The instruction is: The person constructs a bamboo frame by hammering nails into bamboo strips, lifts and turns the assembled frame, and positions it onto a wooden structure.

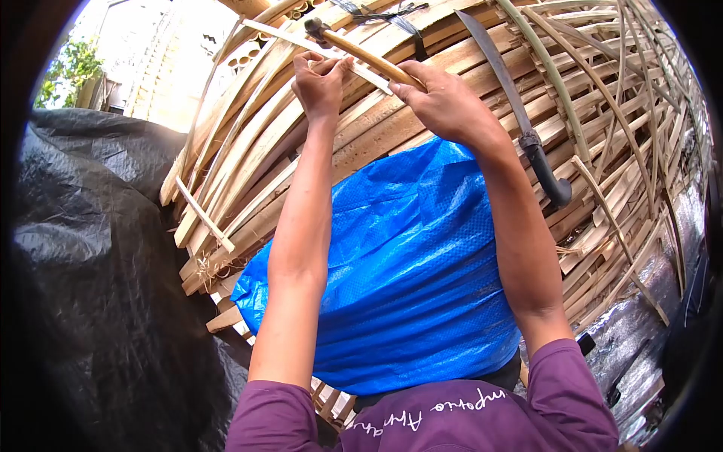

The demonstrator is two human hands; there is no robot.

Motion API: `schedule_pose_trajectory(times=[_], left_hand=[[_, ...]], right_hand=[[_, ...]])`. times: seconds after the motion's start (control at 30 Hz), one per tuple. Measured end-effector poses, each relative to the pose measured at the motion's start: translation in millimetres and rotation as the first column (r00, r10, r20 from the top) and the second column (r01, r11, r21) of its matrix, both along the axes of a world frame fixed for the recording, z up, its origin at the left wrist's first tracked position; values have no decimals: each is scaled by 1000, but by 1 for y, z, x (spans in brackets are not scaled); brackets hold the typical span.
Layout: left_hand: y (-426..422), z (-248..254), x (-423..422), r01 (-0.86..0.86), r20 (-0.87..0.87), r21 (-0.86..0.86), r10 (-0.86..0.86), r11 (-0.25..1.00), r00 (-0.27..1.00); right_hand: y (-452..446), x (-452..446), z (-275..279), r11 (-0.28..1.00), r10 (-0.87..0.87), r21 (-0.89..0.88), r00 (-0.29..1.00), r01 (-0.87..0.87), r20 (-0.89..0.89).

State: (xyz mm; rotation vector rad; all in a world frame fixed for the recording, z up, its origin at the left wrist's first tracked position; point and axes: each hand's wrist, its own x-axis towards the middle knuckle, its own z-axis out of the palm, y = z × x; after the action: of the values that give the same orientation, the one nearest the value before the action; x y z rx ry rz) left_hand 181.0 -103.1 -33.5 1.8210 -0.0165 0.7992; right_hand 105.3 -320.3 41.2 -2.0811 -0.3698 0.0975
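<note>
Fingers of the left hand (322,84) were closed in a pinch on the pale strip (369,75); too small to tell if a nail was in there. Right hand (446,105) gripped the hammer (365,59) by its handle, head up past the left fingers, thumb by the strip's near end. Strip ran slantwise over the slats (369,143). Status: slats stacked in long curved rows, black tie (407,26) round the upper part; couldn't tell whether the strip was fixed, or how much remained. Machete (506,79) lay right of the hammer hand, narrowing room there. Blue sheet (407,264) filled the near side between the forearms; dark sheeting (90,226) bounded the left. Most open room: slats between left forearm and dark sheeting.
</note>
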Motion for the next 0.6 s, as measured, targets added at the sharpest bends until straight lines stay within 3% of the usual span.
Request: schedule_pose_trajectory(times=[0.13, 0.2, 0.3, 0.47, 0.6], left_hand=[[1, 3, 0, 8, 1, -4, -8, 1000, 1000], [-3, 6, -5, -43, 9, 84, 42, 996, 999], [-1, 2, -2, -5, -13, 15, 5, 1000, 1000], [6, -2, 3, -20, -2, 57, 20, 998, 1000], [4, -2, 2, -8, 2, 69, 8, 998, 1000]], right_hand=[[-3, 0, 2, 995, 6, -101, 998, -12, -67], [-3, 0, 1, 999, 6, -39, 999, -7, -44], [0, 0, -1, 1000, 4, 14, 999, -5, 37], [-2, 2, -4, 997, -4, -73, 998, -1, -66], [-1, 2, -3, 1000, 5, 0, 1000, -5, 28]])
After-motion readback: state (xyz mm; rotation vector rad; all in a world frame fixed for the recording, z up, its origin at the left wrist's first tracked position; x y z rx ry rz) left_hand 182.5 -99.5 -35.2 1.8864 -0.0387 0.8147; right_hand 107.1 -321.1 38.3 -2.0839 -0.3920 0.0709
